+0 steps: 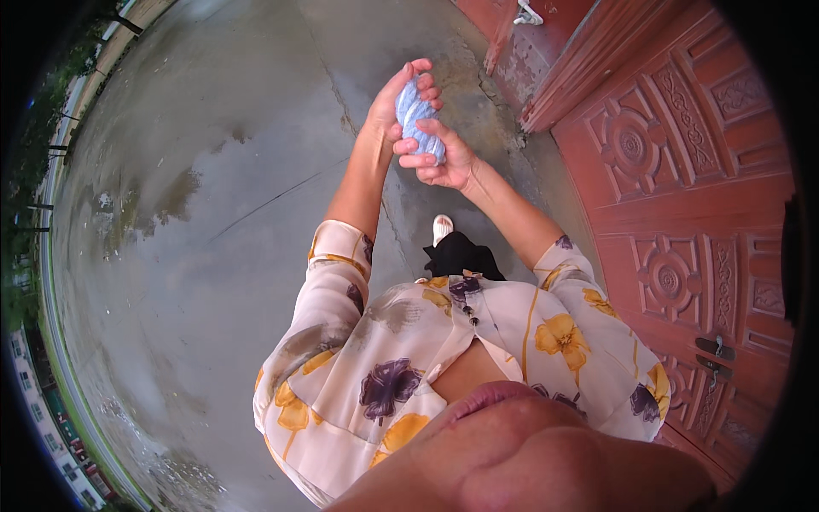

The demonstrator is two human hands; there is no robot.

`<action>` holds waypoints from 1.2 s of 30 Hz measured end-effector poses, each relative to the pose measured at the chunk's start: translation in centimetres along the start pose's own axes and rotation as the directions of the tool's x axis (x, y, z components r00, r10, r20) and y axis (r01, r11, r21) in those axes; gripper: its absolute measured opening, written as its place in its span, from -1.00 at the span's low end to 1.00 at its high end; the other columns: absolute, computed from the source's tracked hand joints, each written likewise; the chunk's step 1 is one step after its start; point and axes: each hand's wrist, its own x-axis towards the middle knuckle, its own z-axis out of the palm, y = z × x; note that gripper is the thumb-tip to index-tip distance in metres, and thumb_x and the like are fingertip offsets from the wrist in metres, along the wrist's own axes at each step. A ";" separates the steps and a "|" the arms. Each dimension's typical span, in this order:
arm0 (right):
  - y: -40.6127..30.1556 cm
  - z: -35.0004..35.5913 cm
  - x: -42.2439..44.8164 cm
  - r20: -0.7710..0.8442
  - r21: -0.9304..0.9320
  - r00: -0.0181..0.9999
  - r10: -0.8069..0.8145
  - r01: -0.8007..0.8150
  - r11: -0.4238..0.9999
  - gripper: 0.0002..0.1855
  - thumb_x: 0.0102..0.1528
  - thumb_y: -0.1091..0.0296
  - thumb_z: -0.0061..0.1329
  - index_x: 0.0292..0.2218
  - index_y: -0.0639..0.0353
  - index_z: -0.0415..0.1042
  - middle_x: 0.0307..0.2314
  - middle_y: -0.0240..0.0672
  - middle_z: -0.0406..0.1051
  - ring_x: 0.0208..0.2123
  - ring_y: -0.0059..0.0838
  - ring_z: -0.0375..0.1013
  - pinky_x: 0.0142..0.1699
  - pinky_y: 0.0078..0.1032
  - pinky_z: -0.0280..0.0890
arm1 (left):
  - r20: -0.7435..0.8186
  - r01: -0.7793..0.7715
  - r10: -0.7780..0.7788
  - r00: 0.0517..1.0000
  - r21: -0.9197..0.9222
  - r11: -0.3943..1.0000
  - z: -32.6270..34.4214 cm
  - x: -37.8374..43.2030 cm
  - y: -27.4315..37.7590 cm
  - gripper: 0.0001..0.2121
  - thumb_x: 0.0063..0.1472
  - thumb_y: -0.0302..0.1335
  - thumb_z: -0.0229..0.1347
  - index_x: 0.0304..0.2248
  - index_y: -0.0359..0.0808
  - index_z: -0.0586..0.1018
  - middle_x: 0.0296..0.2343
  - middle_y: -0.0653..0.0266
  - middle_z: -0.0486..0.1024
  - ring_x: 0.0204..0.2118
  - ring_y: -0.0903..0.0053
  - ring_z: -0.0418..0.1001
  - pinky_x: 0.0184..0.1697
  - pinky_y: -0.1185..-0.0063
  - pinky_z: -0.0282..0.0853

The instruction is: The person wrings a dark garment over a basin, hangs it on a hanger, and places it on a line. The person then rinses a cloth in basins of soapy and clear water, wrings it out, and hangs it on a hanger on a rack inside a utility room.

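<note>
A light-blue and white twisted bundle (409, 105) is held out in front of my chest, above the ground. It looks like yarn or soft cloth; which of the two I cannot tell. My left hand (387, 105) grips its upper part, with fingers curled over the far end. Around the lower part, my right hand (457, 160) is closed, the thumb lying across the strands. The two hands are close together, and their fingers hide some of the bundle. Below them a white sandal (441, 227) on one foot shows beside black cloth (464, 256).
Wet concrete ground (269, 173) with cracks spreads ahead and to the left. At right stands a carved red door (672, 205) with metal handles (715, 349). A small white object (528, 13) is by the red frame at top. Trees and a pale building (45, 409) line the far left.
</note>
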 end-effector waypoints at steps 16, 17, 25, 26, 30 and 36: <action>-37.1 -17.5 19.2 -0.495 -0.512 0.865 -0.077 -0.220 0.830 -0.77 0.04 0.24 0.03 -0.35 0.16 0.31 -0.51 -0.38 0.32 -0.73 -0.72 0.21 -0.76 -0.71 -0.11 | -0.423 0.179 0.062 0.904 0.508 0.842 -21.5 34.4 15.5 -0.74 0.27 -0.53 0.03 -0.05 -0.30 0.40 -0.49 0.32 0.36 -0.48 0.58 0.36 -0.40 0.55 0.40; -39.1 -18.9 20.9 -0.525 -0.535 0.847 -0.084 -0.252 0.806 -0.77 0.04 0.25 0.03 -0.36 0.18 0.32 -0.51 -0.37 0.32 -0.74 -0.72 0.20 -0.76 -0.71 -0.11 | -0.423 0.175 0.083 0.903 0.536 0.826 -23.1 36.2 16.6 -0.73 0.27 -0.53 0.02 -0.03 -0.30 0.39 -0.48 0.32 0.37 -0.48 0.58 0.36 -0.40 0.56 0.40; -57.6 -27.2 33.2 -0.634 -0.669 0.739 -0.227 -0.377 0.641 -0.80 0.06 0.26 0.00 -0.43 0.21 0.36 -0.55 -0.35 0.35 -0.75 -0.71 0.20 -0.75 -0.68 -0.11 | -0.334 0.160 0.226 0.915 0.815 0.557 -35.9 54.9 25.5 -0.72 0.30 -0.51 -0.05 -0.01 -0.30 0.41 -0.50 0.33 0.42 -0.48 0.63 0.38 -0.41 0.61 0.38; -60.3 -27.9 34.1 -0.636 -0.676 0.731 -0.248 -0.372 0.636 -0.80 0.05 0.26 0.00 -0.43 0.21 0.36 -0.55 -0.34 0.35 -0.75 -0.70 0.20 -0.75 -0.68 -0.11 | -0.307 0.151 0.242 0.920 0.850 0.505 -37.1 57.7 26.3 -0.73 0.30 -0.51 -0.06 -0.02 -0.31 0.43 -0.50 0.34 0.42 -0.48 0.64 0.38 -0.42 0.61 0.38; -71.0 -29.8 39.0 -0.579 -0.724 0.730 -0.364 -0.255 0.641 -0.78 0.05 0.24 0.03 -0.44 0.21 0.36 -0.56 -0.34 0.35 -0.76 -0.67 0.21 -0.75 -0.66 -0.11 | -0.183 0.125 0.246 0.952 0.964 0.233 -39.9 69.7 31.8 -0.76 0.30 -0.49 -0.08 -0.09 -0.32 0.49 -0.52 0.35 0.43 -0.50 0.65 0.37 -0.42 0.61 0.36; -86.2 -35.1 41.9 -0.606 -0.743 0.632 -0.483 -0.232 0.628 -0.77 0.06 0.23 0.05 -0.44 0.20 0.36 -0.59 -0.37 0.35 -0.76 -0.66 0.22 -0.74 -0.65 -0.09 | -0.168 0.161 0.203 0.965 0.986 0.050 -43.1 86.2 34.1 -0.79 0.27 -0.49 -0.09 -0.19 -0.31 0.55 -0.55 0.32 0.46 -0.52 0.62 0.42 -0.40 0.57 0.40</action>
